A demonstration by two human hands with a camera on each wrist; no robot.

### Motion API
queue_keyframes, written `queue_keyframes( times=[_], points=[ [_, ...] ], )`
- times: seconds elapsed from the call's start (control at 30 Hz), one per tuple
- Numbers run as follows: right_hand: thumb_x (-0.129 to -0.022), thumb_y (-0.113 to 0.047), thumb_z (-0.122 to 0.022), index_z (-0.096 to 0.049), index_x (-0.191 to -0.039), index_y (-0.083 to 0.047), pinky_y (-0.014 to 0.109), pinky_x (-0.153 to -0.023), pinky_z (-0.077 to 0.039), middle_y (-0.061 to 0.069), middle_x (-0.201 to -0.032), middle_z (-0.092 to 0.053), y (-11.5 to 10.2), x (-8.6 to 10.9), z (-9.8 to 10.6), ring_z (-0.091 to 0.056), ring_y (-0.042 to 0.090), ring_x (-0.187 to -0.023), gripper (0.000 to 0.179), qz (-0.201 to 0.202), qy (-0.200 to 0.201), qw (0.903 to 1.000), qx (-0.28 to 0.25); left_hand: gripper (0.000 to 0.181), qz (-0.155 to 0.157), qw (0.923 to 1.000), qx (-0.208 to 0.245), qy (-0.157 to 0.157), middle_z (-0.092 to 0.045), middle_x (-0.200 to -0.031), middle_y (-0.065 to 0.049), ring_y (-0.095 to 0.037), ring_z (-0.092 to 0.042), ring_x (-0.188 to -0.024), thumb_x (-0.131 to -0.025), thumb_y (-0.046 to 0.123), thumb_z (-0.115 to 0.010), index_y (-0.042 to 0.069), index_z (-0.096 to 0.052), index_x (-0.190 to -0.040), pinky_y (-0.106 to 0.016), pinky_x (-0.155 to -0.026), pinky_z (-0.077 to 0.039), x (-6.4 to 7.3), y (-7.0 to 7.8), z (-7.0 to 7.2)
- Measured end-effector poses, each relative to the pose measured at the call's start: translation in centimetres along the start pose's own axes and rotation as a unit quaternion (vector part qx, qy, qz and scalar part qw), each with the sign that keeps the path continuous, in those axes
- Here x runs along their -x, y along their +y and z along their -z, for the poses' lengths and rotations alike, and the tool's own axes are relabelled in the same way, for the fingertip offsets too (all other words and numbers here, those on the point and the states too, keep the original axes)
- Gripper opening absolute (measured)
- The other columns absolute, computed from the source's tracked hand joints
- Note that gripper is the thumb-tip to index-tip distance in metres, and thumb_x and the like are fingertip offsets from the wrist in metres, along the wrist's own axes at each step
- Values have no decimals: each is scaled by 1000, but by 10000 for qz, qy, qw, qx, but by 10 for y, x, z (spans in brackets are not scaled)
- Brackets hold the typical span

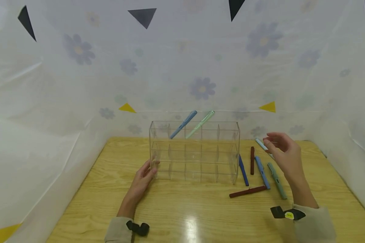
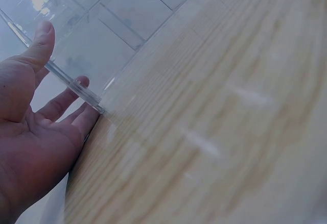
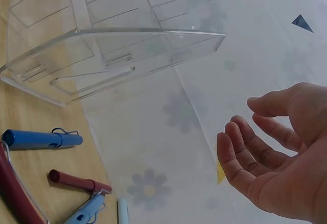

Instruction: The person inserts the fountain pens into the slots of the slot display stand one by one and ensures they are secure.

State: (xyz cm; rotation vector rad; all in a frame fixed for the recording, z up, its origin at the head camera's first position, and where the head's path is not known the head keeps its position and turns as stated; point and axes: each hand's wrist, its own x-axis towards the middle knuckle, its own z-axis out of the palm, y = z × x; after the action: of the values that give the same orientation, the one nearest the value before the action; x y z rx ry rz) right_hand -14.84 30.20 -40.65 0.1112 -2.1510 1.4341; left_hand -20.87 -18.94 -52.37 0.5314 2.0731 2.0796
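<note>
A clear acrylic pen organizer with several compartments stands on the table. A blue pen and a light green pen lean in its top row. At its lower left corner, my left hand holds the side panel, thumb and fingers on either side of the edge in the left wrist view. Raised above the right part of the table, my right hand has loosely bent fingers with nothing between them. Beneath and beside it lie a pale blue pen, a green pen and a lighter blue pen.
A dark blue pen lies against the organizer's right side. Two dark red pens are nearby, one upright in view and one crosswise. A white flowered curtain surrounds the wooden table.
</note>
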Motion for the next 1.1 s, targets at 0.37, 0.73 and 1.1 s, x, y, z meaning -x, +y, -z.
queue_keyframes(
  times=[0.37,0.73,1.1],
  points=[
    [-99,-8,-69,-65,-124,-2,17,-68,-55,-14,-100,-69,36,18,16,-68,0,-87,26,-535,188,9974,438,56,25,9999,9,98,-43,-154,-22,-35,-35,-147,-109,16,-53,18,-34,-162,-27,-103,-43,0,1,-1],
    [-102,-20,-67,-61,-129,6,25,-64,-57,13,-107,-70,67,35,25,-66,-4,-80,39,-1348,-180,9837,1174,56,62,9999,-96,118,-45,-154,-18,-34,-34,-147,-109,17,-52,20,-33,-162,-29,-103,-42,1,1,0],
    [-100,-25,-68,-63,-127,5,24,-61,-51,27,-115,-70,87,47,28,-64,5,-84,41,-2009,-611,9563,2036,56,121,9999,-45,70,-45,-154,-18,-34,-33,-148,-109,18,-53,19,-34,-162,-26,-103,-43,1,4,-1]
  ],
)
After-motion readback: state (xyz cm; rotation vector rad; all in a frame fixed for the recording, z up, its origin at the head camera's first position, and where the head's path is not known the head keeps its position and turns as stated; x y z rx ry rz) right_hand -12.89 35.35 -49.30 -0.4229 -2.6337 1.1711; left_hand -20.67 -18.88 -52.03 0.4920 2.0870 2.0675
